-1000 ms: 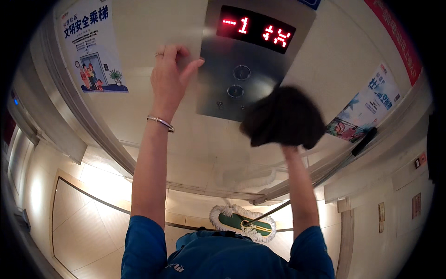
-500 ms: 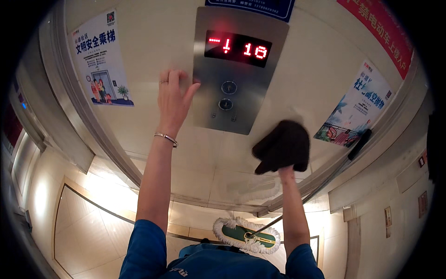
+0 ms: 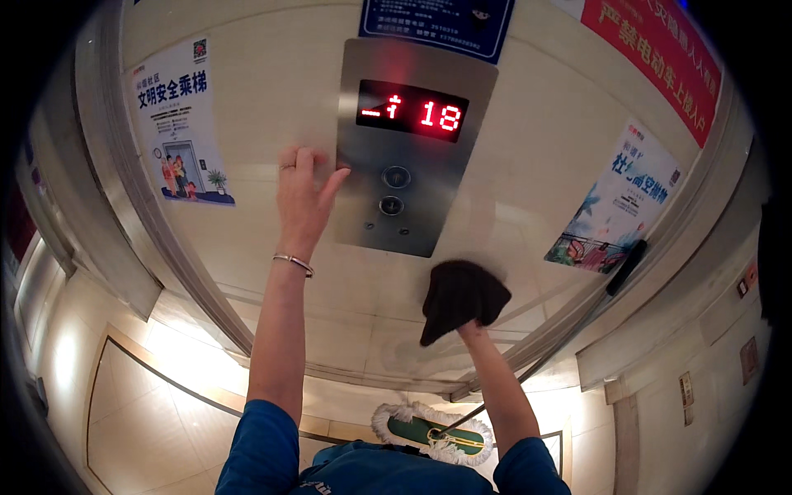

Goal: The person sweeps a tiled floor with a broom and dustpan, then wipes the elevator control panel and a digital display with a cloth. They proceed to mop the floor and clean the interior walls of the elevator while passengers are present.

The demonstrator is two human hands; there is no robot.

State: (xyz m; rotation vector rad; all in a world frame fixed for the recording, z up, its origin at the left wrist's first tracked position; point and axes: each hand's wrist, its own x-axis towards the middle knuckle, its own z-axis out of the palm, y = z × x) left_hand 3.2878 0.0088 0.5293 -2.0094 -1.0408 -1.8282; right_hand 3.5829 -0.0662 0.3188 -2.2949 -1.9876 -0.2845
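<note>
A dark brown cloth lies pressed to the pale tiled wall, below and right of a steel lift call panel. Most of my right hand is hidden under the cloth, which it holds; only the wrist end shows. My left hand rests at the panel's left side, holding nothing. Its fingers are bent but apart, with the thumb stretched to the panel's edge. The panel has a lit red display and two round buttons, one above the other.
A flat mop with a white fringed head stands on the floor, its black-gripped handle leaning to the right. Posters flank the panel, with a blue sign above and a red banner at upper right.
My right hand and the cloth have slid left and a little down the wall. The left hand keeps its place beside the panel. The view has tilted up slightly, and the display's arrow has flipped.
</note>
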